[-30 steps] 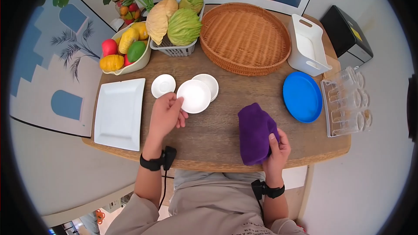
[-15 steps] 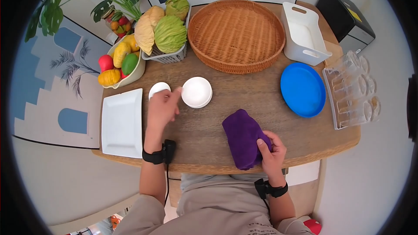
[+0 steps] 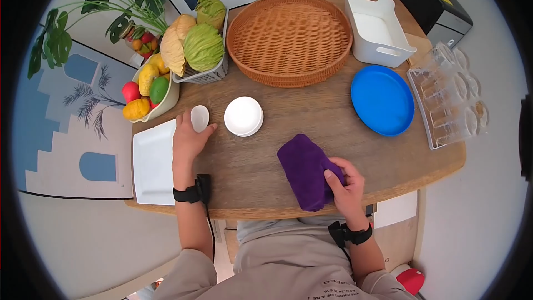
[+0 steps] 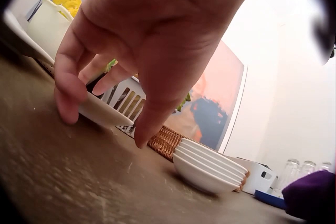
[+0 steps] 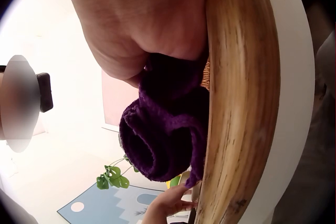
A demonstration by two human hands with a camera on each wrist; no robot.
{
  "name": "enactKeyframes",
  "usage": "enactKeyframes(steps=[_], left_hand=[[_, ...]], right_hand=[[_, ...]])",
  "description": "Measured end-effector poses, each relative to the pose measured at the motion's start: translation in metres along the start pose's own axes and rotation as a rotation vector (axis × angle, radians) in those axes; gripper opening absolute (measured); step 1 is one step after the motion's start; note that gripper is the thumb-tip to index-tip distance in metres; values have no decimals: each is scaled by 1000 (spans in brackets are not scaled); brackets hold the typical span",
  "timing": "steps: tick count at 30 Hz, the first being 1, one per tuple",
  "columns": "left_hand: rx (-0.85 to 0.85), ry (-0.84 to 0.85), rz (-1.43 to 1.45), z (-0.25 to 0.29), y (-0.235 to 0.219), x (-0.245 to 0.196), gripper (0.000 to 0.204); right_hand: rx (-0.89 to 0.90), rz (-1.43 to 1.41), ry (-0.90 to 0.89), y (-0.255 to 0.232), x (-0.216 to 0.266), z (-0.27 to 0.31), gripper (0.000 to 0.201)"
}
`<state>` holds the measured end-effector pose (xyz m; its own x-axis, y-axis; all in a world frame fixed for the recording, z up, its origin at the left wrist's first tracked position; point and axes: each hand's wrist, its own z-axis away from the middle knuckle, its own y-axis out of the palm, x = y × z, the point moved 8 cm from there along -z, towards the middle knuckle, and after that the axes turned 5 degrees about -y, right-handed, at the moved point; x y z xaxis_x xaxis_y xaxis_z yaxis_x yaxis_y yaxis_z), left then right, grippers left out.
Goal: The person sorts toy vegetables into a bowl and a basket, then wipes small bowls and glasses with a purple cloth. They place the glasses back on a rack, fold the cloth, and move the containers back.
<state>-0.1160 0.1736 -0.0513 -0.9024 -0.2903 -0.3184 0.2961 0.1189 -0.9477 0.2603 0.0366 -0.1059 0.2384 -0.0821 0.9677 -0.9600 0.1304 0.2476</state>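
Note:
My left hand reaches over a small white dish, fingers at its left side and thumb spread off to the right. In the left wrist view the dish shows between fingers and thumb, with a gap before the thumb. To its right stand several white dishes in a neat stack. My right hand grips a folded purple cloth near the table's front edge, thumb on top. The right wrist view shows the cloth rolled in loose layers. A square white plate lies left of my left hand, partly covered by it.
Along the back stand a fruit bowl, a grey basket with cabbages, a round wicker tray and a white bin. At right lie a blue plate and a rack of glasses.
My left hand has set a white dish onto the stack, let go and moved left to the single small dish. My right hand keeps its grip on the purple cloth.

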Motion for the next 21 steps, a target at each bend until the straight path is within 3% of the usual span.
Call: enactKeyframes(steps=[6, 9, 17, 21], left_hand=[[92, -108, 65, -14, 4, 9, 75], [71, -38, 47, -20, 6, 10, 71], [204, -99, 3, -33, 23, 20, 64], [146, -49, 24, -32, 22, 16, 56]], right_hand=[[11, -23, 12, 4, 4, -1, 25], [17, -34, 8, 3, 3, -1, 25], [29, -57, 16, 5, 1, -1, 25], [39, -24, 5, 2, -2, -1, 25]])
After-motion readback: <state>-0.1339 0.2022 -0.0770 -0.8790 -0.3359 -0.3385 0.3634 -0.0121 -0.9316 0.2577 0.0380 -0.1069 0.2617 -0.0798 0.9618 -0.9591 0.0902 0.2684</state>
